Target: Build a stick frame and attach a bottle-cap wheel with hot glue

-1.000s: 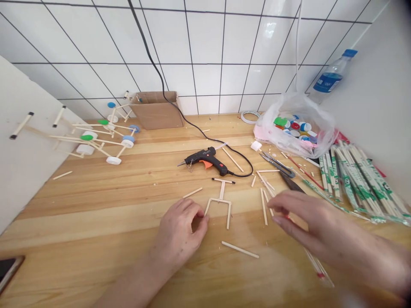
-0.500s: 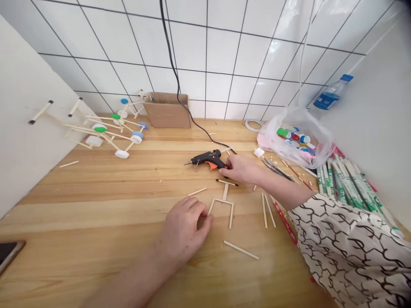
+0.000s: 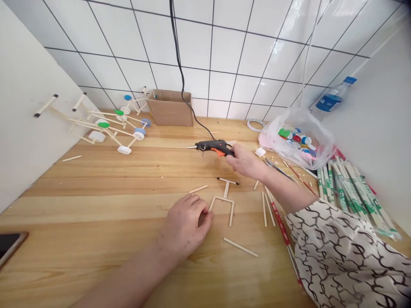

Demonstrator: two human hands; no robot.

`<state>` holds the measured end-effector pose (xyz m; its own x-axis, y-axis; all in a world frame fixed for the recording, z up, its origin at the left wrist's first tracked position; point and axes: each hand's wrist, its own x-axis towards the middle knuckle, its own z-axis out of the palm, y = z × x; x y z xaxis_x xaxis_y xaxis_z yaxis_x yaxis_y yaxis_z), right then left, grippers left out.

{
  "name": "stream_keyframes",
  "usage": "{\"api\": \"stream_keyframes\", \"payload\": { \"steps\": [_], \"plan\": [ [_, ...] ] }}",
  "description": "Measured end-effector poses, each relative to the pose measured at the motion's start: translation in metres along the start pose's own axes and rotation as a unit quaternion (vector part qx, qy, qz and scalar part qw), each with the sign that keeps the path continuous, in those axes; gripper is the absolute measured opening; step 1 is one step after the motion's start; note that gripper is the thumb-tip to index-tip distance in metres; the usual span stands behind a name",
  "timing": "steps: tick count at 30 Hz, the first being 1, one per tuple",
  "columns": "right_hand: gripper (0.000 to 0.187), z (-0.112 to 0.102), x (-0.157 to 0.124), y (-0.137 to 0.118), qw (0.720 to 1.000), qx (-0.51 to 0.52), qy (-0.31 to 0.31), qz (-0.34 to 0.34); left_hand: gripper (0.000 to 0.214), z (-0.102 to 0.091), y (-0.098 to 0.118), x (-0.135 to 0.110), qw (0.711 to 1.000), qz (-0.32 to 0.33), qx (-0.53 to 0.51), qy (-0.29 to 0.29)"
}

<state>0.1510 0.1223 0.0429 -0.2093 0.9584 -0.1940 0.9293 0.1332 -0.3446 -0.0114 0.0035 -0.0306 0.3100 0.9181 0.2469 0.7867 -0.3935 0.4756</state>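
My right hand (image 3: 246, 161) is closed round the handle of a black hot glue gun (image 3: 212, 145) with an orange trigger, its metal nozzle pointing left above the table. My left hand (image 3: 186, 220) rests on the wood, thumb and forefinger pinched at the left leg of a small wooden stick frame (image 3: 226, 190). This frame lies flat, with two legs toward me and a black-tipped crossbar at its far end. Close by are a loose stick (image 3: 198, 189) and another stick (image 3: 240, 247) nearer me.
Stick cars with bottle-cap wheels (image 3: 109, 128) stand at the left beside a cardboard box (image 3: 170, 109). At the right are a plastic bag of caps (image 3: 295, 139), wrapped chopsticks (image 3: 356, 192), scissors (image 3: 279, 169) and a water bottle (image 3: 334, 98). A phone (image 3: 11, 248) lies front left. The gun's cord (image 3: 183, 81) hangs behind.
My right hand has lifted the hot glue gun off the table, and its nozzle now sits higher. My left hand stays at the frame's left leg.
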Motion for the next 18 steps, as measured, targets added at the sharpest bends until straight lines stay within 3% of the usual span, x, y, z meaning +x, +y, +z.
{"api": "stream_keyframes", "payload": {
  "steps": [2, 5, 9, 11, 13, 18],
  "plan": [
    [0.020, -0.014, -0.013, -0.001, 0.999, 0.026, 0.031, 0.001, 0.013, 0.001, 0.000, 0.000, 1.000, -0.002, -0.001, 0.006],
    [0.015, -0.032, -0.036, 0.004, 0.980, 0.152, 0.120, -0.046, 0.013, 0.001, -0.001, -0.001, 1.000, -0.006, -0.003, 0.005],
    [0.028, -0.043, -0.067, 0.020, 0.960, 0.214, 0.172, -0.055, 0.012, 0.000, 0.000, -0.001, 1.000, -0.009, -0.007, 0.000],
    [0.020, -0.042, -0.079, 0.031, 0.939, 0.304, 0.153, -0.056, 0.012, 0.000, 0.001, 0.000, 1.000, -0.010, -0.007, 0.002],
    [0.023, -0.037, -0.087, 0.043, 0.917, 0.383, 0.098, -0.051, 0.013, 0.000, 0.001, 0.001, 1.000, -0.010, -0.008, 0.004],
    [0.026, -0.020, -0.093, 0.066, 0.895, 0.445, 0.010, -0.034, 0.013, 0.003, -0.001, 0.001, 1.000, -0.009, -0.010, 0.015]
  ]
}}
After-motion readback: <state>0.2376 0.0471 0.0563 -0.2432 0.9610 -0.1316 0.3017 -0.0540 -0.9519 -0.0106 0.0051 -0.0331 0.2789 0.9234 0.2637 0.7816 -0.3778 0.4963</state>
